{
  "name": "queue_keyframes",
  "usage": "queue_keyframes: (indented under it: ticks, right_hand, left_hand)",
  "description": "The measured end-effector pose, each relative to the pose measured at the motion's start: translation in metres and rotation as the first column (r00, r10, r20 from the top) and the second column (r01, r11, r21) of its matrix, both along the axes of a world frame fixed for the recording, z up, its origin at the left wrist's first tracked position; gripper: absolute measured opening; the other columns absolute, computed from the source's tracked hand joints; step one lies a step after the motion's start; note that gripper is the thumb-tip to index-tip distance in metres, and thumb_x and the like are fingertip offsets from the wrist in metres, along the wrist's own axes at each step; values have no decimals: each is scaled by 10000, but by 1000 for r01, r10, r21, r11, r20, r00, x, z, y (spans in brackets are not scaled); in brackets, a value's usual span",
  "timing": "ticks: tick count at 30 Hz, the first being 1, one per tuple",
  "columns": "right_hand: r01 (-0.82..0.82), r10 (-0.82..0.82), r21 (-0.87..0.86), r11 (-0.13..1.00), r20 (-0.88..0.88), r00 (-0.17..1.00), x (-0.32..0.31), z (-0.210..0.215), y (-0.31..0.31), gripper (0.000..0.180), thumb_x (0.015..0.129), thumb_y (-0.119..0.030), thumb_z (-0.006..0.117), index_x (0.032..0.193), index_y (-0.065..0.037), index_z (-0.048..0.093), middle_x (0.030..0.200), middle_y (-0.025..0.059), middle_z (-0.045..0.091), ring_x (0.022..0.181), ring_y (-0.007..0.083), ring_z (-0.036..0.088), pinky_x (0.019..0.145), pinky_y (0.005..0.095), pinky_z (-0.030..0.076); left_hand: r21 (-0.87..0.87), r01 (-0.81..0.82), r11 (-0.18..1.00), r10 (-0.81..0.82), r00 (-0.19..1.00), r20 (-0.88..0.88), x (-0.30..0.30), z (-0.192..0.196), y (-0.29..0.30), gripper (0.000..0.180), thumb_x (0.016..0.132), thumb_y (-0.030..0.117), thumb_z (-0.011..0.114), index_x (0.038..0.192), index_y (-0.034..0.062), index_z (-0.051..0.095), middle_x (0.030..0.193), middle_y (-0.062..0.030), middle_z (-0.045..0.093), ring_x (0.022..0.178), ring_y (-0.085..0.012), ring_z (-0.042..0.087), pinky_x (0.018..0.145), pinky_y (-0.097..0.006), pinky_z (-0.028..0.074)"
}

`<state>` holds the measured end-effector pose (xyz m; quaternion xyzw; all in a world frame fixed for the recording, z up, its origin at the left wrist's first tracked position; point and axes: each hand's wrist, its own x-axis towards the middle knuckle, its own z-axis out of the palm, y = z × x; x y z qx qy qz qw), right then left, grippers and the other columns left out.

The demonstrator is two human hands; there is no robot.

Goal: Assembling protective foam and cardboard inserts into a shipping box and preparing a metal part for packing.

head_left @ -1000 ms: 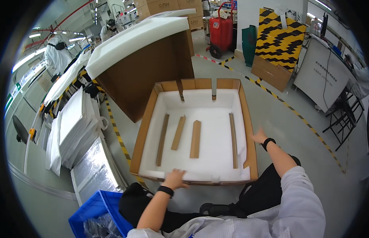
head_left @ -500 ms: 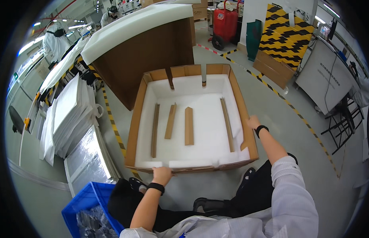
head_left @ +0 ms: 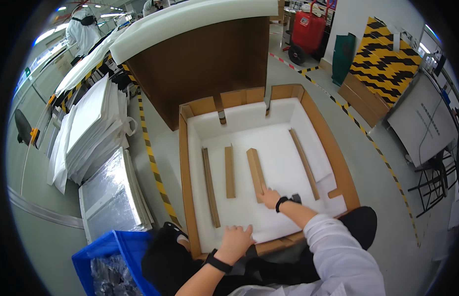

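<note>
A brown cardboard box [head_left: 345, 175] lined with white foam [head_left: 241, 217] stands low before me. Several cardboard angle strips lie on the foam floor: a long one [head_left: 209, 190] at left, a short one [head_left: 230, 172] beside it, and another long one [head_left: 304, 165] at right. My right hand [head_left: 270, 197] reaches into the box, its fingers closed at the near end of the middle angle strip [head_left: 255, 167]. Over the near foam wall is my left hand [head_left: 235, 244], fingers apart and holding nothing.
A large brown carton [head_left: 204, 64] topped with white foam [head_left: 190, 22] stands behind the box. Foam sheets [head_left: 93, 118] and wrapped panels [head_left: 107, 190] are stacked at left, above a blue crate [head_left: 118, 237]. A grey cabinet [head_left: 422, 118] stands right.
My right hand has left the box's right rim and come onto the middle strip. My left hand has let go of the near rim and opened. The box appears nearer in view.
</note>
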<state>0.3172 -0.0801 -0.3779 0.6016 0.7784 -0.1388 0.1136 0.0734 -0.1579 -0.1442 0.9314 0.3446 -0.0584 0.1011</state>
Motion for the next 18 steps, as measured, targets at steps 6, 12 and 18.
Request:
queue_keyframes:
  ticks: [6, 12, 18]
  right_hand:
    - [153, -168, 277, 948, 28, 985, -23, -64, -5, 435, 865, -138, 490, 1297, -171, 463, 1363, 395, 217, 908, 445, 572, 705, 456, 527]
    - [338, -228, 350, 874, -321, 919, 25, -26, 10, 363, 861, -80, 468, 1222, -49, 469, 1293, 328, 338, 737, 396, 598, 610, 492, 510]
    - [491, -318, 340, 802, -453, 833, 90, 110, -1, 358, 811, -64, 489, 1163, -13, 531, 1170, 239, 549, 788, 316, 627, 649, 422, 530]
  left_hand:
    - [-166, 29, 986, -55, 986, -155, -3, 0, 3, 515, 779, 482, 617, 1147, 126, 564, 849, -113, 620, 859, -271, 608, 773, -423, 455]
    - [-20, 241, 970, -239, 968, 81, 38, -22, 11, 485, 793, 475, 600, 1120, 119, 565, 845, -88, 626, 852, -269, 613, 721, -433, 454]
    - [-323, 274, 906, -312, 948, -68, 86, -33, 22, 462, 862, 503, 514, 1100, 113, 579, 795, -128, 629, 810, -303, 625, 704, -449, 480]
